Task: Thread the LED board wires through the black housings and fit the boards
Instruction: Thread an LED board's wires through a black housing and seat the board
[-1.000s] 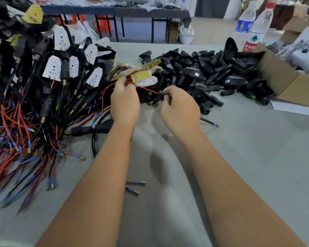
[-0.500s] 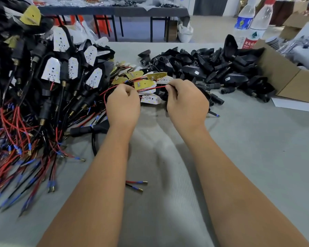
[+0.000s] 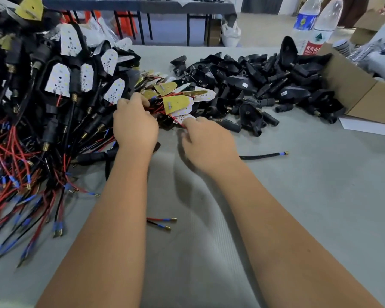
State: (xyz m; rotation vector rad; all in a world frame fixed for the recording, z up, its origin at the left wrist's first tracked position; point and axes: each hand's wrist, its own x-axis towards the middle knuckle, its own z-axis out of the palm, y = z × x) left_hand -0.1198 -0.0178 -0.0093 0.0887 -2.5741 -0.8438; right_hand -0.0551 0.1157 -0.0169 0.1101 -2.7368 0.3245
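A small heap of loose LED boards [image 3: 177, 103], yellow-backed and white-faced with red and black wires, lies mid-table. My left hand [image 3: 135, 125] grips a bundle of their wires at the heap's left edge. My right hand [image 3: 207, 141] pinches a red wire [image 3: 176, 120] that runs up to the boards. Empty black housings [image 3: 258, 85] are piled to the right of the boards. Finished assemblies [image 3: 60, 78] with white boards seated in black housings are stacked at the left, their wires trailing toward me.
A cardboard box [image 3: 362, 94] sits at the right with two water bottles [image 3: 313, 25] behind it. A black sleeved cable [image 3: 262, 155] lies right of my right hand. A loose red and black wire pair [image 3: 161, 223] lies between my forearms on the grey table [image 3: 320, 207].
My right hand has drawn back toward me and down, pulling a red wire out of the board heap. My left hand stays at the heap's left edge holding wires.
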